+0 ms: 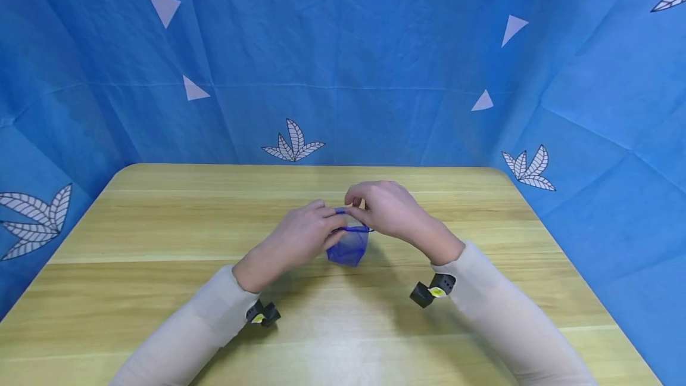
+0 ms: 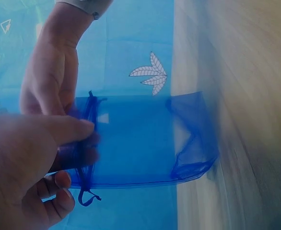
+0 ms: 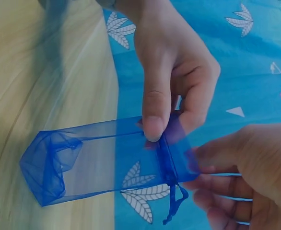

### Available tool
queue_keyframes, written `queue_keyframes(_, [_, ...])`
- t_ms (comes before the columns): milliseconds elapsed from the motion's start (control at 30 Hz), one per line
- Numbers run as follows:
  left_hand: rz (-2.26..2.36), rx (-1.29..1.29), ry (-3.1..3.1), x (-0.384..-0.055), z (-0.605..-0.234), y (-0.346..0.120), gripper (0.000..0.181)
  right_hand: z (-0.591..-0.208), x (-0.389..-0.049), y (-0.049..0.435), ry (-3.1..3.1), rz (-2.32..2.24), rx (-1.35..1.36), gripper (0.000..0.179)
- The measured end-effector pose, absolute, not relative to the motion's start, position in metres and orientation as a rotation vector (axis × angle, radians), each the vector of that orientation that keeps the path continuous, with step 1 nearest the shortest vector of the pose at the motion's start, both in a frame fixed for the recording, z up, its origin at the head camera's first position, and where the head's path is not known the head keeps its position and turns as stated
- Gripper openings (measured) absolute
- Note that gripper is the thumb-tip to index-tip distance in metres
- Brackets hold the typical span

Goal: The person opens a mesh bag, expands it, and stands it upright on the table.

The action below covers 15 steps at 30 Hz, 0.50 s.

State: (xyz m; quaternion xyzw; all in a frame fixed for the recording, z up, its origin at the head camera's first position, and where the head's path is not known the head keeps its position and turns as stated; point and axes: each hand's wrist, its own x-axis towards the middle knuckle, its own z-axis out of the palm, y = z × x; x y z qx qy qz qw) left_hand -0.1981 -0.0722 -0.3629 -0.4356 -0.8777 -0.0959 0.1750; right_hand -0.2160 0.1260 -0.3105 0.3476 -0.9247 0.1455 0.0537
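A sheer blue drawstring pouch (image 1: 348, 249) hangs from both hands above the middle of the table, its bottom corners creased. My left hand (image 1: 305, 234) pinches it along the gathered drawstring band, the thumb lying over the fabric and fingertips showing faintly through the mesh in the left wrist view. At the mouth end, thumb and fingers of my right hand (image 1: 388, 210) pinch the edge of the fabric. A short loop of blue cord (image 3: 175, 203) dangles from one side of the band. Through the thin fabric of the pouch, the backdrop shows in both wrist views.
The wooden table (image 1: 161, 225) spreads out beneath both forearms. Behind it and to the sides hangs a blue cloth (image 1: 343, 46) printed with white leaves and triangles. A small black camera (image 1: 262, 313) is strapped at the left wrist, another camera (image 1: 433, 290) at the right.
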Motion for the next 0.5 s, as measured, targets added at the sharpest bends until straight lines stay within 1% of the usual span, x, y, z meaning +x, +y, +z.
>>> queue_keyframes(500, [-0.273, -1.17, -2.526, -0.196, -0.361, -0.072, 0.015, -0.324, -0.197, 0.147, -2.731, 0.551, 1.095, 0.014])
